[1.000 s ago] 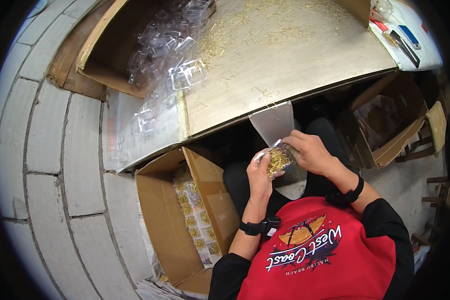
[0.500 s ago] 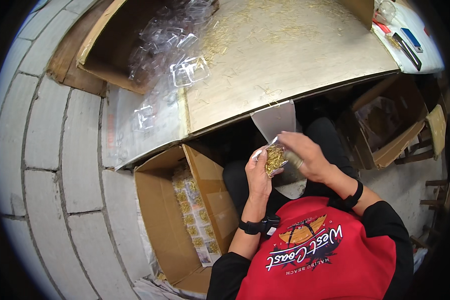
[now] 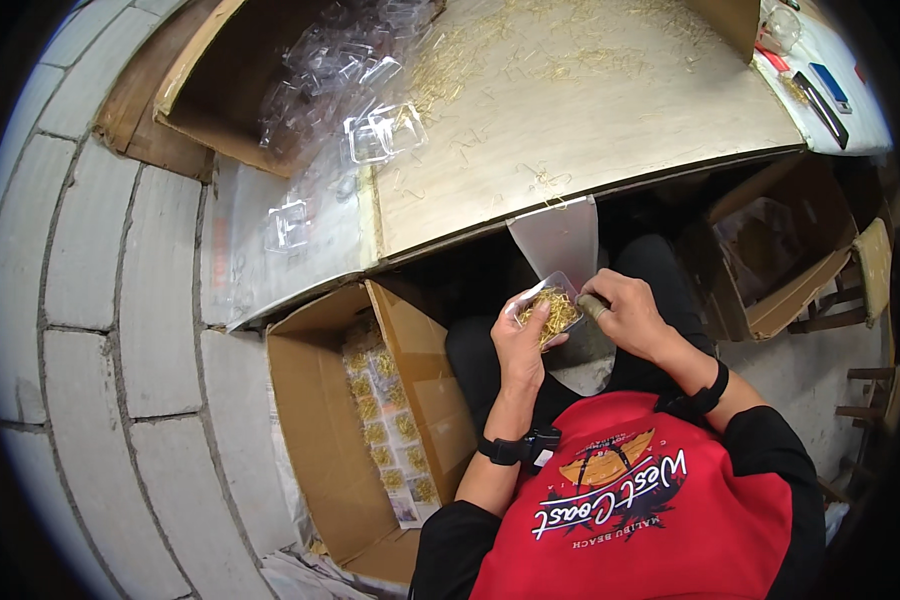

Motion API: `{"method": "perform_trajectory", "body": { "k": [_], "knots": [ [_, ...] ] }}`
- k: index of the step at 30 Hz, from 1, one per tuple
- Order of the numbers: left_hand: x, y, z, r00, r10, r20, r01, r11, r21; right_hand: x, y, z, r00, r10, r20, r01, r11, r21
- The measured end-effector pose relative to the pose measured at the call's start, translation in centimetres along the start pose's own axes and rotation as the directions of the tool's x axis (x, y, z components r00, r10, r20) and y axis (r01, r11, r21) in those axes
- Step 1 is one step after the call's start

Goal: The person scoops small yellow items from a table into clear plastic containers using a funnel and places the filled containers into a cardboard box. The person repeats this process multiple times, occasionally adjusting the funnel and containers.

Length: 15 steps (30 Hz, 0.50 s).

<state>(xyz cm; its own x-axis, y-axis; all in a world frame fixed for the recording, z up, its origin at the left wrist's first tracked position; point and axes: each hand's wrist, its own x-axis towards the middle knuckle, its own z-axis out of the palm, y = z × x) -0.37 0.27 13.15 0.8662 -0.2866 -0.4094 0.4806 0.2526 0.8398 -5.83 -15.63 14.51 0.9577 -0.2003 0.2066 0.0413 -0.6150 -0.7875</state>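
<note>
Left fingers: wrapped around the clear box from its left side, thumb lying over the near part.
Right fingers: curled together at the right edge of that same box; pinching or merely touching, impossible to make out.
Clear box: held over the lap, just below the grey panel, loaded with a tangled heap of gold wire pieces.
Wrists: banded in black, the left strap bearing a small device, the right strap set higher on the forearm.
Clothing: red shirt with a printed front, black sleeves.
Grey panel: sloping down from the desk edge toward the hands.
Desk: pale-topped, strewn with loose gold wires, thickest toward the far side.
Clear plastic boxes: piled at the left, beside a cardboard wall.
Left carton: beside the left forearm, lined with rows of filled clear packs.
Right carton: under the desk, near a wooden stool.
Far right end: white covering, blue object, black tool, glass vessel.
Floor: grey slabs.
</note>
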Motion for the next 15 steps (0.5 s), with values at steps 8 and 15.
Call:
{"method": "perform_trajectory", "body": {
  "k": [8, 15],
  "knots": [
    [-0.1, -0.3, -0.4, 0.993, -0.062, 0.098, 0.06, 0.998, 0.029, 1.3, 0.0, -0.8, 0.973, -0.22, 0.073, 0.225, 0.972, -0.073],
    [0.0, -0.5, -0.4, 0.983, -0.095, 0.16, 0.1, 0.995, -0.021, 1.8, 0.3, -0.3, 0.954, 0.232, 0.19, -0.284, 0.901, 0.328]
  ]
}}
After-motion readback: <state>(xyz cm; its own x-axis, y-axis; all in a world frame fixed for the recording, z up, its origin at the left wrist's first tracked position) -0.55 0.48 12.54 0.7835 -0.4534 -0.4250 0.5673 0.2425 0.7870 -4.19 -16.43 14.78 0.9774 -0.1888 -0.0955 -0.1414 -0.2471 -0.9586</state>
